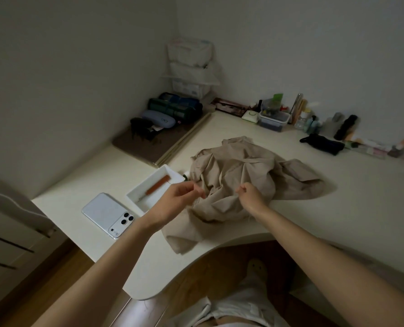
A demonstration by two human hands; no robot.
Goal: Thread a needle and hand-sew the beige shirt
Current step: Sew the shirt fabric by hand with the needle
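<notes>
left hand (pixel 177 199) fingers pinched together | right hand (pixel 251 195) likewise | above beige shirt (pixel 234 168) | contents unclear

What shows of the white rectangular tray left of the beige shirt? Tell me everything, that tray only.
The shallow white rectangular tray looks like plastic, open-topped with low straight walls. It lies flat and diagonal on the cream desk, between the silver phone, which lies face down, and the crumpled beige shirt. Inside lies one red-handled tool with a thin metal tip, set lengthwise. The left hand covers part of its right edge from view; contact cannot be told.
</notes>
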